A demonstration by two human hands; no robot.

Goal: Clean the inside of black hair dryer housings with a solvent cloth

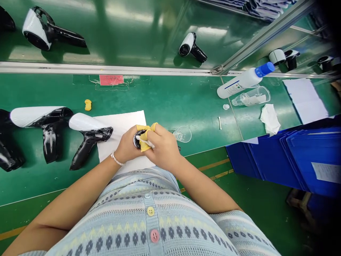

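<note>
Left hand [128,145] and right hand [163,145], 2 in all, around 1 black round part [137,139] and 1 white wipe [145,142]. To the left of the hands, 2 white-and-black moulded housings [85,121]. Ahead and left, 1 yellow finger cot [87,105]. Just right, 1 small clear cup [182,134]. Farther right, 1 bottle with a blue cap [243,80], 1 clear cup [252,96] on its side, 1 cotton swab [220,122], 1 small white disc [226,106] and 1 crumpled tissue [270,119]. Under the hands, 1 white sheet [119,124].
</note>
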